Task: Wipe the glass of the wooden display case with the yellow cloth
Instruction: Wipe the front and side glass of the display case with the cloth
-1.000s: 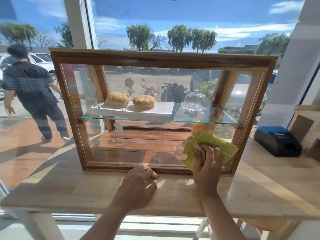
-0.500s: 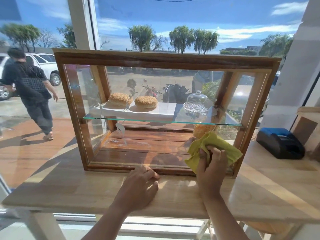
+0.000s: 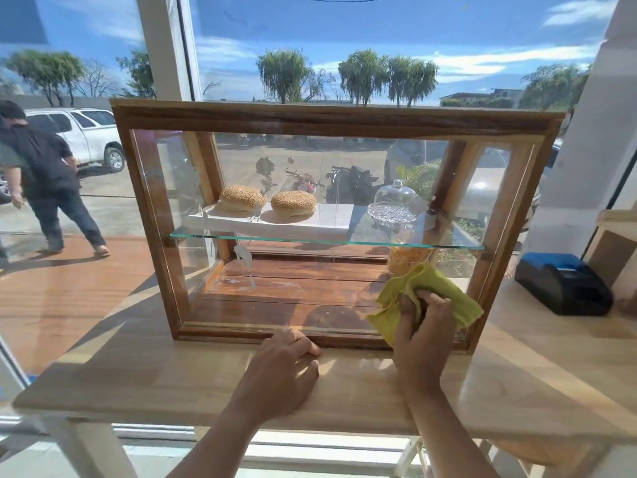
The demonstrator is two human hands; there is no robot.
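The wooden display case (image 3: pixel 331 119) stands on a light wooden counter (image 3: pixel 179 367), its front glass (image 3: pixel 310 277) facing me. My right hand (image 3: pixel 422 336) grips the crumpled yellow cloth (image 3: pixel 444 291) and presses it against the lower right corner of the glass. My left hand (image 3: pixel 282 370) rests palm-down on the counter just in front of the case's bottom rail, fingers loosely curled, holding nothing. Inside, two sesame buns (image 3: pixel 269 201) and a glass dome (image 3: pixel 394 201) sit on the glass shelf.
A black and blue receipt printer (image 3: pixel 562 282) sits on the counter right of the case. A big window behind shows a parking lot, motorbikes and a person (image 3: pixel 48 177) walking at left. A white pillar (image 3: pixel 586 132) rises at right.
The cloth and my right hand have stayed near the lower right corner of the glass, shifting only slightly. The person outside has walked further left. My left hand stays put.
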